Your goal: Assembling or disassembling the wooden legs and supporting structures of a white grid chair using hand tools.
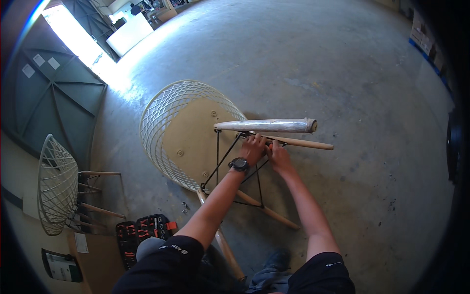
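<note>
A chair with a cream lattice shell (pixel 191 83) lies tipped on the floor, its flat seat underside (pixel 188 134) showing. Wooden legs (pixel 308 143) and thin black metal rods (pixel 217 157) join at it; the nearest upper leg (pixel 264 126) is wrapped in clear film. My left hand (pixel 253 148), with a watch on its wrist, is closed at the black joint beside the upper legs; its fingers hide what they grip. Close by, my right hand (pixel 279 158) is closed round a small red-handled tool (pixel 270 146), whose working end is hidden.
At lower left lies an unfolded black tool case (pixel 147 228) with red-handled tools. Small metal parts (pixel 185 208) are on the floor near it. A second lattice chair (pixel 58 183) lies by the left wall above a cardboard box (pixel 100 255). Stacked boxes (pixel 422 36) stand far right.
</note>
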Action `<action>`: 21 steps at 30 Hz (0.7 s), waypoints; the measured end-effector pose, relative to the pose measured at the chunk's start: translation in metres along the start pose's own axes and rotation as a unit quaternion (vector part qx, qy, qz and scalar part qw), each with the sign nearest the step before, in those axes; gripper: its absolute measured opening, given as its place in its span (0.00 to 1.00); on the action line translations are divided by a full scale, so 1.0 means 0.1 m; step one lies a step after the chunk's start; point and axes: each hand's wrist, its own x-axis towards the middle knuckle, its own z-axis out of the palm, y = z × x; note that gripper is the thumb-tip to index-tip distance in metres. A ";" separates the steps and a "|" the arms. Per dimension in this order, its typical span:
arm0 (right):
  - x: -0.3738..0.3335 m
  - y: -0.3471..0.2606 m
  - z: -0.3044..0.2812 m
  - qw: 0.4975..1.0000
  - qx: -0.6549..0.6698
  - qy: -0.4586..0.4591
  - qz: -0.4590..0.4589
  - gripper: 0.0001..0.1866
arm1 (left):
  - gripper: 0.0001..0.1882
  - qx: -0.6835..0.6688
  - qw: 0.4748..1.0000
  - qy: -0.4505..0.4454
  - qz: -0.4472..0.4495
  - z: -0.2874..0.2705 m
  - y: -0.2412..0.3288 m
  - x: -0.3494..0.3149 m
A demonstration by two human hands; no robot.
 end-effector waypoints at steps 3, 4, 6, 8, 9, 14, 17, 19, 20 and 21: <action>0.01 0.15 0.10 0.995 0.034 0.057 -0.076 0.15 | 0.19 -0.028 1.000 0.009 0.003 0.02 0.00 -0.09; 0.04 0.17 0.12 0.995 0.034 0.055 -0.077 0.15 | 0.18 -0.013 1.000 0.002 0.000 0.01 -0.01 -0.11; 0.09 0.20 0.13 0.943 0.034 0.186 -0.274 0.15 | 0.18 -0.009 1.000 -0.011 -0.011 0.03 -0.02 -0.06; 0.09 0.20 0.11 0.944 0.040 0.172 -0.280 0.17 | 0.19 -0.007 0.999 -0.023 -0.021 0.05 -0.01 -0.07; 0.10 0.20 0.07 0.943 0.044 0.163 -0.285 0.20 | 0.19 -0.019 1.000 -0.019 -0.013 0.06 -0.03 -0.06; 0.04 -0.07 0.00 0.999 -0.018 0.003 -0.049 0.19 | 0.19 -0.022 1.000 0.010 -0.003 0.20 -0.20 -0.16; 0.07 0.05 0.04 0.997 -0.021 0.006 -0.071 0.17 | 0.21 -0.055 0.996 -0.037 -0.054 0.16 -0.09 -0.12; 0.11 0.05 0.05 0.994 -0.001 0.033 -0.109 0.16 | 0.21 -0.029 0.997 0.029 -0.061 0.13 -0.03 -0.10; 0.11 0.07 0.03 0.991 0.002 0.037 -0.128 0.15 | 0.21 -0.027 0.997 0.027 -0.063 0.12 0.01 -0.09; 0.11 0.10 0.03 0.988 0.005 0.040 -0.147 0.15 | 0.20 -0.001 0.998 0.019 -0.052 0.12 0.07 -0.09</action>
